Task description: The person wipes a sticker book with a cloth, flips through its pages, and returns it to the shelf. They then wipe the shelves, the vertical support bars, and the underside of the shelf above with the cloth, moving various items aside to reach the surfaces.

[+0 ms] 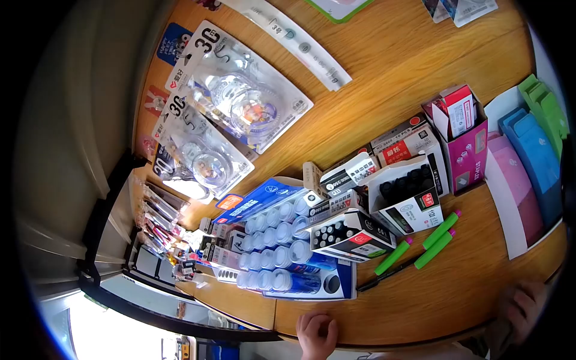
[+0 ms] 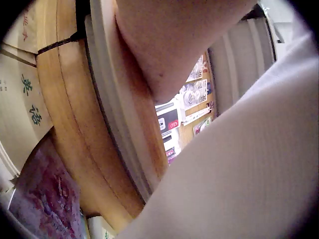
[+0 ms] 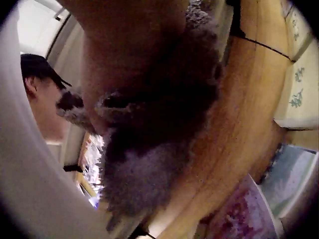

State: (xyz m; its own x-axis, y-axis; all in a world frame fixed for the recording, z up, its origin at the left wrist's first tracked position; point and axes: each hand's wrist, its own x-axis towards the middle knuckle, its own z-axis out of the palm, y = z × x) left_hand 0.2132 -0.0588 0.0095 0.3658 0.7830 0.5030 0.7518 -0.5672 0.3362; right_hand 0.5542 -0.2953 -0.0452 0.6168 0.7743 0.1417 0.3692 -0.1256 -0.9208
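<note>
At the table's near edge in the head view, my left hand (image 1: 317,336) rests with its fingers loosely curled and nothing in them. Blurry and dark at the lower right, my right hand (image 1: 523,309) has its fingers bent over a dark grey fuzzy thing (image 3: 144,169), which the right wrist view shows pressed around the hand (image 3: 134,59). Part of the left hand (image 2: 169,45) fills the top of the left wrist view; its fingertips are hidden there. Nearest the hands lie green pens with pink ends (image 1: 393,257) and a black pen (image 1: 384,279).
Open boxes of black pens (image 1: 342,237), clear-capped blue tubes (image 1: 282,258), a purple box (image 1: 465,153) and a tray of coloured packs (image 1: 525,162) stand on the table (image 1: 432,300). Carded packs (image 1: 246,96) lie farther back. Books (image 2: 22,99) appear below the edge.
</note>
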